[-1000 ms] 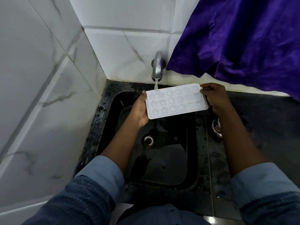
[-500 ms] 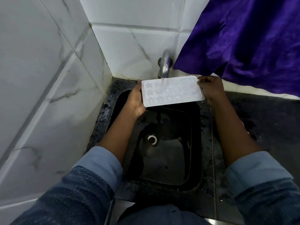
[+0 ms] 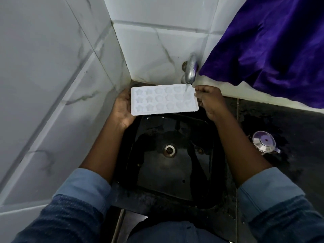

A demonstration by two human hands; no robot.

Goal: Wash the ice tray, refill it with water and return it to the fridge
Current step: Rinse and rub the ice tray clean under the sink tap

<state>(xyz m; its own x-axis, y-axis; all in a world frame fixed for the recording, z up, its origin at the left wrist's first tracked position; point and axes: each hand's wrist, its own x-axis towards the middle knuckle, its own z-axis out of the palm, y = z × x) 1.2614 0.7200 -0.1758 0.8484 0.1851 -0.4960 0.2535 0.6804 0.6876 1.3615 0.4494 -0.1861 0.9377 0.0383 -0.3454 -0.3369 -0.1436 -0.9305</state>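
Left hand (image 3: 122, 107): grips the left short end of the ice tray (image 3: 164, 100), palm against the edge, fingers going under it out of sight. Right hand (image 3: 209, 102): fingers curled, pinching the right short end at its far corner.

Ice tray: white, matte, flat rectangle with rounded corners, held roughly level above the far edge of the sink (image 3: 166, 176), cavities facing up. 3 rows of moulded cavities; the 2 left columns are star-shaped, the rest rounder, and their exact outline is hard to read.

Tap (image 3: 190, 71): dull metal, short curved spout out of the far wall, directly above the tray's right end. A thin water stream (image 3: 185, 90) falls into the cavities there.

Sink: black, glossy and wet, rectangular with rounded corners. A round metal drain (image 3: 169, 150) sits near its middle, below the tray.

Countertop (image 3: 289, 123): dark stone, speckled, with wet patches to the right of the sink. A small shiny steel vessel (image 3: 264, 141) stands on it, round and reflective, well apart from the right hand.

Walls: large white tiles (image 3: 52, 85) with grey marble veining and smooth glaze, meeting in a corner left of the tap.

Purple cloth (image 3: 271, 50): satin sheen, deep folds, hanging at far right, its edge just beside the tap.

Both forearms are bare; the blue sleeves (image 3: 84, 188) are folded back into lighter cuffs.
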